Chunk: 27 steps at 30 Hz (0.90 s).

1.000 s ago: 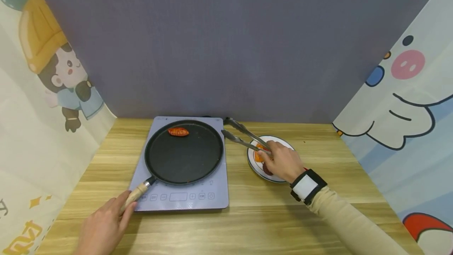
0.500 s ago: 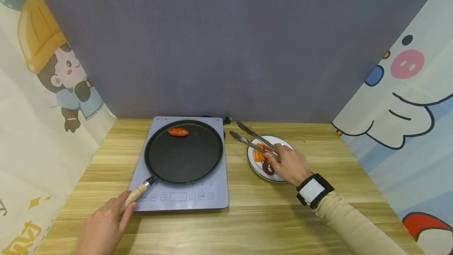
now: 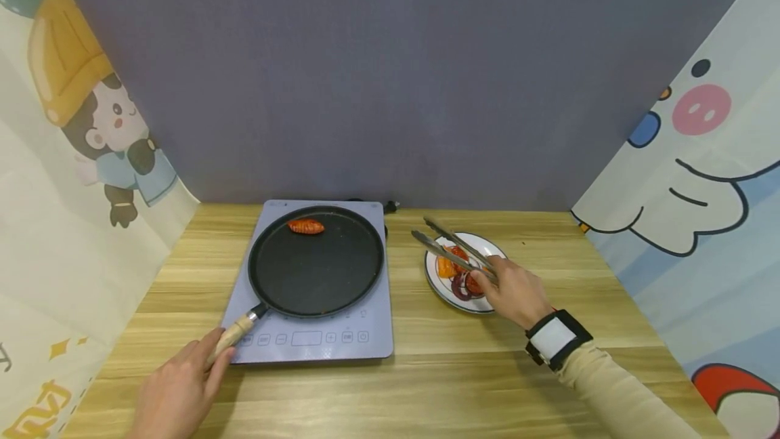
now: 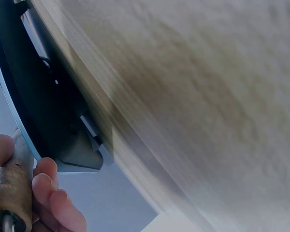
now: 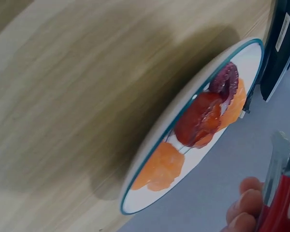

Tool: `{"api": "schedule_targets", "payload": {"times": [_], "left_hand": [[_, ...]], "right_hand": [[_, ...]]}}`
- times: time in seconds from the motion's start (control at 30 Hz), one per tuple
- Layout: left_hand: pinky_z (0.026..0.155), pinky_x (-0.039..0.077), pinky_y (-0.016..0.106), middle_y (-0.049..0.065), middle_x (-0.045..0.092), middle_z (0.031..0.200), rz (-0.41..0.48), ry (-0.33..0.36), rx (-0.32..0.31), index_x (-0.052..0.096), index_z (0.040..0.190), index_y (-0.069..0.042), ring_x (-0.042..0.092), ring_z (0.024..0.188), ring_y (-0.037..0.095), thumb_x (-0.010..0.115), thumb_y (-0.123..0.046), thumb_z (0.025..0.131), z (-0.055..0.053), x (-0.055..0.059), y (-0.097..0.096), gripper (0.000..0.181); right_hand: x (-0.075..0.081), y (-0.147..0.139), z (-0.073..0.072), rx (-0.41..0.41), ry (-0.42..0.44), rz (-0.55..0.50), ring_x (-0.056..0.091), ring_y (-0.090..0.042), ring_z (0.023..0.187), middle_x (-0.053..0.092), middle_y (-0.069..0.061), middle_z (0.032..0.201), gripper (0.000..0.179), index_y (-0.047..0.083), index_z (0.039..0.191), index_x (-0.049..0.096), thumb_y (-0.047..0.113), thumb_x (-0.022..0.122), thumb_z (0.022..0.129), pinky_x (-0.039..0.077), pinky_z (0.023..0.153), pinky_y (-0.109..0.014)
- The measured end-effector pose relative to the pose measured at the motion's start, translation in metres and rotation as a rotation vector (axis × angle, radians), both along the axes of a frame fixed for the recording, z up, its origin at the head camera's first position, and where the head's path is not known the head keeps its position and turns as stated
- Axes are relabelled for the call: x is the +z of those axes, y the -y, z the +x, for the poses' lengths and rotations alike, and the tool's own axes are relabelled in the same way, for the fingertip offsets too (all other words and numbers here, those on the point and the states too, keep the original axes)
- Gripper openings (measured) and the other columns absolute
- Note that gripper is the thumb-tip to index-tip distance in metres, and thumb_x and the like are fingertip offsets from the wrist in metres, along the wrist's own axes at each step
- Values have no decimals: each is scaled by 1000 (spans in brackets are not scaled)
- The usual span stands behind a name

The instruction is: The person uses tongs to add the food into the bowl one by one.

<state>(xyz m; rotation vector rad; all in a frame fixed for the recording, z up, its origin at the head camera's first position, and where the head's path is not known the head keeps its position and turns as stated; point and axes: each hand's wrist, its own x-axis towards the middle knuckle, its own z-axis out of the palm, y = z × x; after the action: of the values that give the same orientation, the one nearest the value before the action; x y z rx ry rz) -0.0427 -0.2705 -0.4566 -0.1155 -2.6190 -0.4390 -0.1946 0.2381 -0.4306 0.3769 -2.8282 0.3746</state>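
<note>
My left hand point(image 3: 177, 385) grips the wooden handle point(image 3: 231, 342) of a flat black frying pan point(image 3: 317, 269). A small ridged, reddish-orange piece of food point(image 3: 306, 226) lies near the pan's far edge. My right hand point(image 3: 518, 293) holds metal tongs point(image 3: 457, 242), whose red grip point(image 5: 280, 208) shows in the right wrist view. Their two arms stand apart over a plate point(image 3: 433, 281), tips toward the pan, with nothing seen between them. On the plate lie orange pieces point(image 5: 159, 166), a glossy red piece point(image 5: 200, 118) and a dark purple, curled piece point(image 5: 225, 82).
The pan sits on a light grey induction cooker point(image 3: 378, 317) with a touch panel along its front. A black plug point(image 3: 391, 207) lies behind the cooker's right corner. A grey panel point(image 3: 390, 87) rises behind the wooden table point(image 3: 365, 398), and printed curtains flank both sides.
My right hand has drawn back to the right and toward me with the tongs, uncovering more food on the plate. The left hand, pan and ridged piece have stayed put.
</note>
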Motion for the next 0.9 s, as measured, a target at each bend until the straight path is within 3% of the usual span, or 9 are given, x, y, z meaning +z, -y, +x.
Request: {"api": "schedule_targets", "payload": {"times": [0.2, 0.5, 0.63, 0.77, 0.9], "left_hand": [[41, 37, 43, 10, 62, 75, 3, -1, -3, 63, 114, -3, 58, 55, 28, 74, -24, 83, 0, 0, 0, 39], [40, 35, 39, 7, 60, 72, 1, -15, -2, 63, 113, -3, 54, 51, 23, 75, -22, 82, 0, -1, 0, 38], [40, 32, 37, 5, 58, 70, -3, -12, 1, 63, 112, -5, 49, 49, 18, 75, -22, 82, -1, -1, 0, 37], [40, 34, 38, 6, 59, 72, -3, -1, 8, 63, 112, -4, 52, 51, 20, 75, -22, 82, -1, -2, 0, 37], [40, 35, 39, 6, 59, 71, -4, -2, 9, 64, 112, -5, 52, 51, 20, 76, -22, 81, 0, -2, 0, 37]], "right_hand": [[-2, -9, 4, -8, -3, -5, 63, -25, 68, 67, -13, 94, 56, 5, 122, 60, 53, 53, 93, 46, 50, -42], [-2, -22, 9, -35, 38, -6, 49, -17, 56, 54, -4, 73, 48, 5, 106, 59, 51, 53, 94, 36, 45, -33], [-4, -28, 12, -50, 36, -12, 52, -18, 57, 58, -7, 76, 49, 3, 107, 59, 50, 55, 94, 36, 44, -34], [-8, -34, 14, -51, -2, 2, 58, -22, 59, 65, -13, 83, 55, 1, 111, 60, 52, 53, 94, 41, 46, -38], [-13, -38, 18, -55, -21, 8, 58, -23, 59, 64, -12, 81, 53, 1, 110, 60, 51, 54, 94, 41, 46, -40]]}}
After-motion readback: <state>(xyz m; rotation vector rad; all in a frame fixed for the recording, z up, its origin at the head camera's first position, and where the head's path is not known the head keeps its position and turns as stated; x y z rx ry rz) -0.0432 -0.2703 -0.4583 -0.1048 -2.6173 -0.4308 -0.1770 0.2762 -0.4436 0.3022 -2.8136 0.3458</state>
